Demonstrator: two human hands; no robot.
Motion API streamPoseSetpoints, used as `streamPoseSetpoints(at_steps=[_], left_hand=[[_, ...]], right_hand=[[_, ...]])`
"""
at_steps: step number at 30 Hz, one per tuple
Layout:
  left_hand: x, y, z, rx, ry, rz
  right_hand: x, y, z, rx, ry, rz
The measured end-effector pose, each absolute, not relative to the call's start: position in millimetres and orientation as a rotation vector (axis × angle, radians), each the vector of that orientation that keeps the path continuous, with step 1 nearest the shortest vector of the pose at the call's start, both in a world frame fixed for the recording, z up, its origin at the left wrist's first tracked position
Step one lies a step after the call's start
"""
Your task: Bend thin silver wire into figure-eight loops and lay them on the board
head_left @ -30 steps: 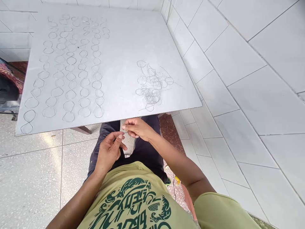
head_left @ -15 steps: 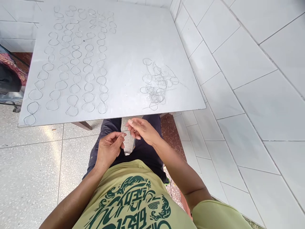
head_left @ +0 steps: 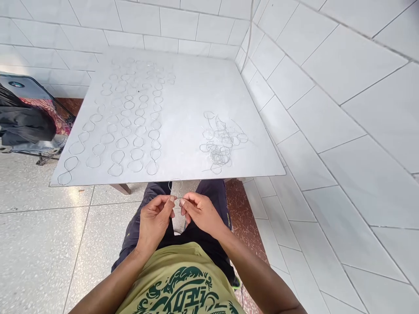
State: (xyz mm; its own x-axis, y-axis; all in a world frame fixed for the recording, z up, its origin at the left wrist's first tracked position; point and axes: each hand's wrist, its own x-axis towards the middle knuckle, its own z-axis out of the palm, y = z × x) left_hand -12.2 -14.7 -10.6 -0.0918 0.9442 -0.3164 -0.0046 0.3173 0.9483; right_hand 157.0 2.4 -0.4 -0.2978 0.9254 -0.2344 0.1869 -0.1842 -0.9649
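Note:
Between my two hands, just below the table's front edge, is a thin wire loop (head_left: 176,180) that rises above my fingertips. My left hand (head_left: 157,218) pinches the wire between thumb and forefinger. Close beside it, my right hand (head_left: 199,212) is also closed in a pinch on the wire. On the table (head_left: 183,131) several wire figure-eights (head_left: 115,163) lie in rows on the left side. A tangled pile of wire loops (head_left: 220,152) lies on the right side. The lower part of the held wire is hidden by my fingers.
White tiled walls (head_left: 321,131) stand behind and to the right of the table. A chair with dark and red cloth (head_left: 29,117) is at the left. My legs (head_left: 209,192) are under the table edge, above a speckled floor (head_left: 39,244).
My view has tilted up, showing more back wall. My right hand has come down closer to my left, and a round wire loop now shows above the fingertips.

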Motion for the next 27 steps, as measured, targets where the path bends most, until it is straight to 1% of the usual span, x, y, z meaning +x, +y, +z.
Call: streamPoseSetpoints(at_steps=[6,8,12,16,19,23,27], left_hand=[[-22,-19,-9,0.988,1.406,0.995],[-28,-22,-20,1.03,1.404,0.935],[-41,-25,-58,1.148,1.437,0.859],[-52,-24,-91,1.2,1.534,0.791],[-58,-20,-104,1.182,1.559,0.759],[-64,-11,-112,1.124,1.562,0.777],[-71,0,-119,1.087,1.564,0.776]], right_hand=[[172,49,30,-1.301,-1.603,1.401],[176,81,42,-1.308,-1.63,1.362],[173,169,58,-1.399,-1.715,1.214],[156,261,63,-1.513,-1.779,1.187],[141,319,62,-1.593,-1.802,1.171],[128,376,58,-1.751,-1.82,1.125],[123,413,54,-1.911,-1.858,1.018]])
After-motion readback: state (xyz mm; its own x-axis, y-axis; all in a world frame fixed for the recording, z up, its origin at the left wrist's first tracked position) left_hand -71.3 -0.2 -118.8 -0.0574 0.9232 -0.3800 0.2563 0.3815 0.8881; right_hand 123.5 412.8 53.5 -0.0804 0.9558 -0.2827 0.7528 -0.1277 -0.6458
